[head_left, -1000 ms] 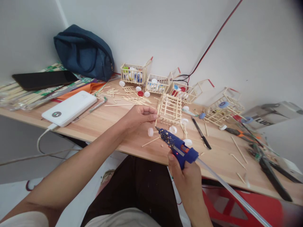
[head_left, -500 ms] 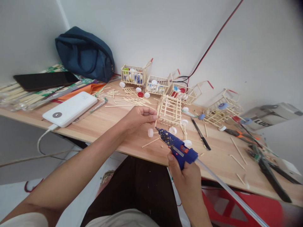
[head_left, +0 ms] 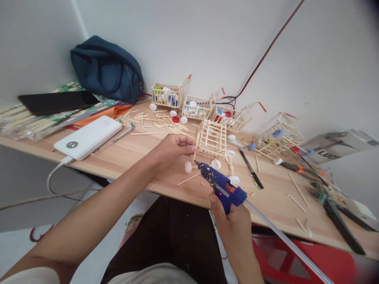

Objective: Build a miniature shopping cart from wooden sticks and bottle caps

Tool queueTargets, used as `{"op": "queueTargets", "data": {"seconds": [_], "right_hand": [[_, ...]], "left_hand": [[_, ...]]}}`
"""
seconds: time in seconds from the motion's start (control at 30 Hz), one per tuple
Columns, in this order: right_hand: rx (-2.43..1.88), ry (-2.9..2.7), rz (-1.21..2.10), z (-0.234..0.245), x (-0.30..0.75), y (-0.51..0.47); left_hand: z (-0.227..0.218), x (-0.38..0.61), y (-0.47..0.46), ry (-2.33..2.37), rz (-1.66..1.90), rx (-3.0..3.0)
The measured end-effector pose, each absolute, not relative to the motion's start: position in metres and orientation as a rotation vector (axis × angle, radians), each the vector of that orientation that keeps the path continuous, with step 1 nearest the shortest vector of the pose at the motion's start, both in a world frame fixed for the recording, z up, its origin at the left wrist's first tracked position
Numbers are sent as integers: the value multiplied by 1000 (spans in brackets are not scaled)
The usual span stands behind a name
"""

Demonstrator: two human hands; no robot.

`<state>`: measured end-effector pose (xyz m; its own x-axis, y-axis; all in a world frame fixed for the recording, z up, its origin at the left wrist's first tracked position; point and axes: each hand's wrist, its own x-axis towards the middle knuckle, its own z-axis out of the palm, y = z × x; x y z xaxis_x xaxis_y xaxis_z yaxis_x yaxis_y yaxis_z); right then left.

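Note:
My left hand (head_left: 176,150) is closed, pinching a thin wooden stick (head_left: 194,156) beside the left side of a small stick-built cart basket (head_left: 211,138). Whether the stick is joined to the basket I cannot tell. In my right hand (head_left: 232,221) is a blue hot glue gun (head_left: 220,183), speckled with bits, a small red light showing on it. Its nozzle points up and left, at the stick's lower end. A long clear glue stick (head_left: 284,238) trails from its back. White bottle caps (head_left: 216,164) lie around the basket.
Finished-looking stick carts (head_left: 167,94) holding coloured caps line the wall. Loose cut sticks (head_left: 171,127) lie behind my left hand. A white power bank (head_left: 89,136), phone (head_left: 57,101) and blue bag (head_left: 108,71) are left; a black pen (head_left: 251,169), pliers (head_left: 299,169) and a black-handled tool (head_left: 340,221) right.
Almost nothing differs. The glue gun has shifted very slightly left, its nozzle still by the stick's lower end; the left hand keeps its pinch.

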<state>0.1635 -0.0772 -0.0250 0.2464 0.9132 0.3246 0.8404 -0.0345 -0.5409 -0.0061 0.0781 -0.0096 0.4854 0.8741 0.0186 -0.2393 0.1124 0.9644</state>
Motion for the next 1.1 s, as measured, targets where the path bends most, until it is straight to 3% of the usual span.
{"op": "queueTargets", "data": {"seconds": [1.1], "right_hand": [[-1826,-1633,30,-22,161,-77]], "left_hand": [[-6,-6,78,693,923,1200]]}}
